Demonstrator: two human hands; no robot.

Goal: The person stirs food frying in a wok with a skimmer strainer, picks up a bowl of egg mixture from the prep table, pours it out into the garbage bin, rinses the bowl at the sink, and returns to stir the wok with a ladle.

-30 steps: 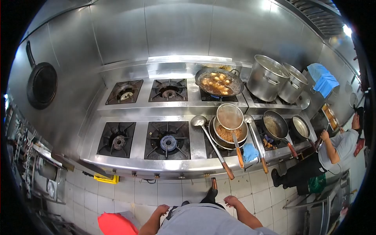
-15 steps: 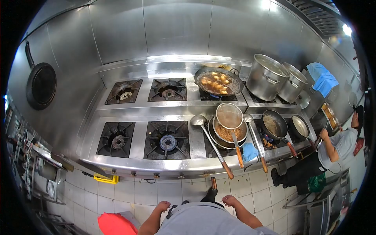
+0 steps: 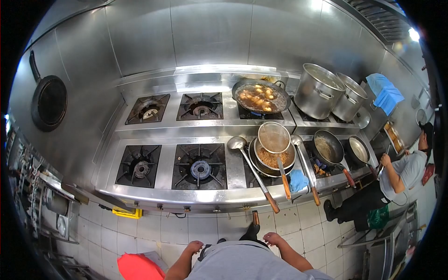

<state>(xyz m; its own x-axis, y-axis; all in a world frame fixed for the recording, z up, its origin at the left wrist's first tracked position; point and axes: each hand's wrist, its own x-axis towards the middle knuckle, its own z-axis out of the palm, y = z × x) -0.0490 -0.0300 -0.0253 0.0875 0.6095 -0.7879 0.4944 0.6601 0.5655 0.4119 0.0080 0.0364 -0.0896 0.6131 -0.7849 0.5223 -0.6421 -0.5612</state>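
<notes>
A round black wok (image 3: 243,108) of dark liquid stood on the rear of the steel stove (image 3: 167,163), left of two tall steel stockpots (image 3: 311,97). In front, a wooden-handled mesh strainer (image 3: 274,138) crossed a steel pot (image 3: 293,162) of brown food. Just left, a long steel ladle (image 3: 254,171) overhung the stove's front edge, well apart from the left hand (image 3: 195,246) and right hand (image 3: 273,239). Both hands' fingers curled; whether clenched could not be told.

No text, label, brand, number or sign can be read, whether on the stove (image 3: 163,198), the large pot (image 3: 313,95) toward its back right, or the hanging pan (image 3: 49,102) to its left.
</notes>
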